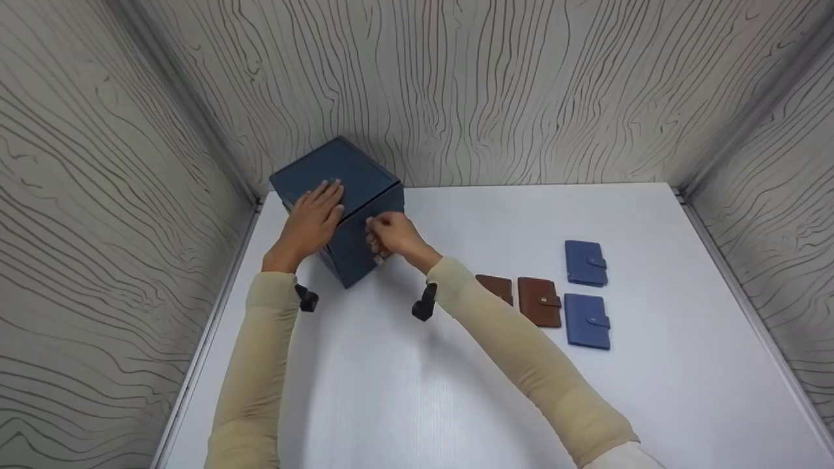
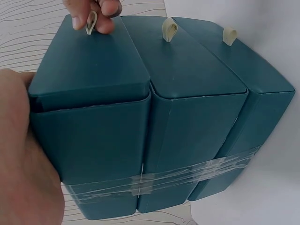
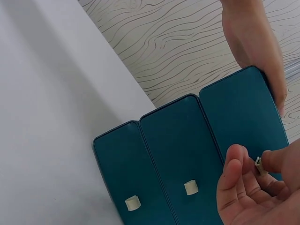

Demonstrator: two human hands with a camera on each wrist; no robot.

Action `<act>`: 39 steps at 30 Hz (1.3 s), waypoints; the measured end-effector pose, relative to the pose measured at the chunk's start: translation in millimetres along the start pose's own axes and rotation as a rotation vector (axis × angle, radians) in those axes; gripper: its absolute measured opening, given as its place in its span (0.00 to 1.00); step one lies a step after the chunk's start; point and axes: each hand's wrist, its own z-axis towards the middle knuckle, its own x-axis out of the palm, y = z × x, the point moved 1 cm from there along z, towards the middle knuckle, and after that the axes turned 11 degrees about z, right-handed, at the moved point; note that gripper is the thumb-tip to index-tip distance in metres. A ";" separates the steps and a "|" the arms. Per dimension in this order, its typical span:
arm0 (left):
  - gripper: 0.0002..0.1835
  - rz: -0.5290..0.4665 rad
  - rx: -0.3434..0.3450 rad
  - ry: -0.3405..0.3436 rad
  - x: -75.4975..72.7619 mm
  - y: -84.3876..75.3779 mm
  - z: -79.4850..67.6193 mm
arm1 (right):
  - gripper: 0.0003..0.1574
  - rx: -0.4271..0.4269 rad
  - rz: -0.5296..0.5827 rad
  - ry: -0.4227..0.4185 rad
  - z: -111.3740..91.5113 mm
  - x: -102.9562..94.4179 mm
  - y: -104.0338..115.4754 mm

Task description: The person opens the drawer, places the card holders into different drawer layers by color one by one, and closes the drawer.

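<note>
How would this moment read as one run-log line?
left grip: resting on top of teal three-drawer cabinet; right grip: pinching pull loop of top drawer; top drawer: looks slightly out; brown snap wallets, blue ones: on table

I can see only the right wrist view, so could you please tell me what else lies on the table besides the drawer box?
Observer: The head view shows four small wallets, two blue and two brown.
Operator: Thank you; how is the left hand placed?
Observer: In the head view, its fingers lie stretched out on top of the drawer box.
Operator: Is anything fastened along the side, please?
Observer: Yes, the left wrist view shows clear tape running across it.
</note>
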 end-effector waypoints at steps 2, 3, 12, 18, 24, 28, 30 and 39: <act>0.31 0.001 -0.004 0.004 0.3 0.1 0.1 | 0.22 0.001 -0.007 -0.005 1.1 0.6 0.6; 0.31 -0.001 -0.004 0.004 0.3 0.2 0.2 | 0.21 0.001 -0.011 -0.006 1.6 0.8 1.0; 0.31 -0.001 -0.001 0.007 -1.3 -0.3 1.7 | 0.22 0.001 -0.026 -0.016 3.4 1.7 7.4; 0.31 -0.003 0.000 0.010 -2.4 -1.8 2.9 | 0.22 -0.009 -0.025 -0.015 5.4 1.6 8.6; 0.31 -0.006 -0.006 0.020 -3.5 -3.1 2.5 | 0.22 -0.004 -0.030 -0.014 4.5 0.9 7.5; 0.31 -0.011 -0.006 0.016 -2.0 -3.0 2.0 | 0.21 0.001 -0.021 -0.016 3.7 0.4 5.2; 0.31 -0.012 -0.006 0.010 -0.8 -2.3 1.7 | 0.22 -0.001 -0.018 -0.015 3.0 0.1 3.5; 0.31 -0.010 -0.013 -0.004 2.3 0.6 1.4 | 0.28 0.014 0.029 -0.039 0.3 -6.8 -7.5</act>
